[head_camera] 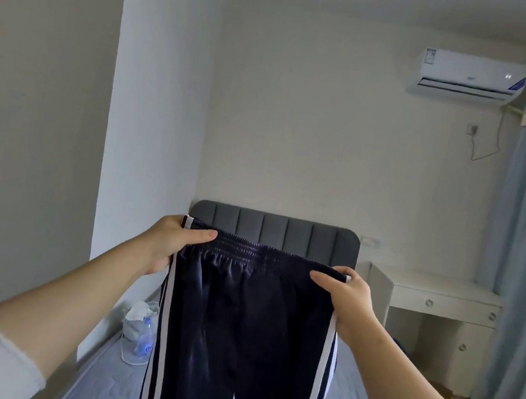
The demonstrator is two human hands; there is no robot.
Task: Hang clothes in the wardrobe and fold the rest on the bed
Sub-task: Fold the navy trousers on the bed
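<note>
A plastic bag [136, 333] sits at the bed's [96, 384] left edge. The left grip [174, 242] pinches one end of the waistband of the dark striped trousers [239, 329] and the right grip [349, 296] pinches the other, so they hang above the bed. A white bench [442, 292] stands further right.

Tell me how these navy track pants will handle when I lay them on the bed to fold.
Likely floppy: the track pants hang limp from the left hand and right hand, legs drooping down. Probably a bit slippery, since the fabric has a sheen. The gathered waistband looks stretchy, so it may contract once released.
</note>
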